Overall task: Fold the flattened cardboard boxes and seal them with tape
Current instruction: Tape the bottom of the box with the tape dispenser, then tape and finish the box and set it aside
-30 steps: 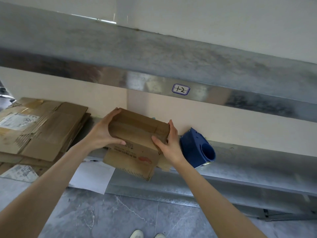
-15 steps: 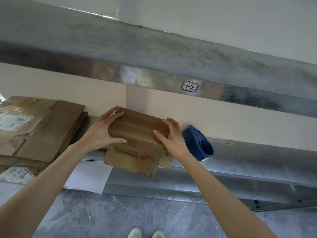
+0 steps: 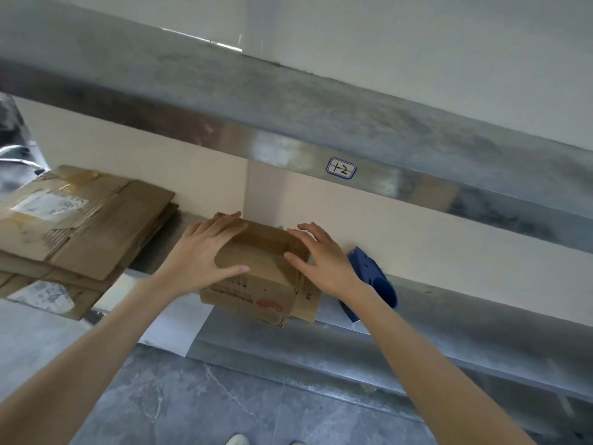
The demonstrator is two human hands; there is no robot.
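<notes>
Now | small box (image 3: 256, 281) (inside unseen) | left hand (image 3: 202, 255), right hand (image 3: 324, 258) press flaps, fingers (image 3: 215, 226) flat

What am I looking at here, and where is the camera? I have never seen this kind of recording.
There is no machine: these are a person's two bare arms, filmed by one wide-angle camera worn on the head, looking forward and down. The left hand and right hand lie flat, fingers straight, on the top flaps of a small cardboard box at the front edge of a metal shelf. Neither closes its grip on anything. Left of the box lies a stack of flattened cardboard; right of it stands a blue tape dispenser.
</notes>
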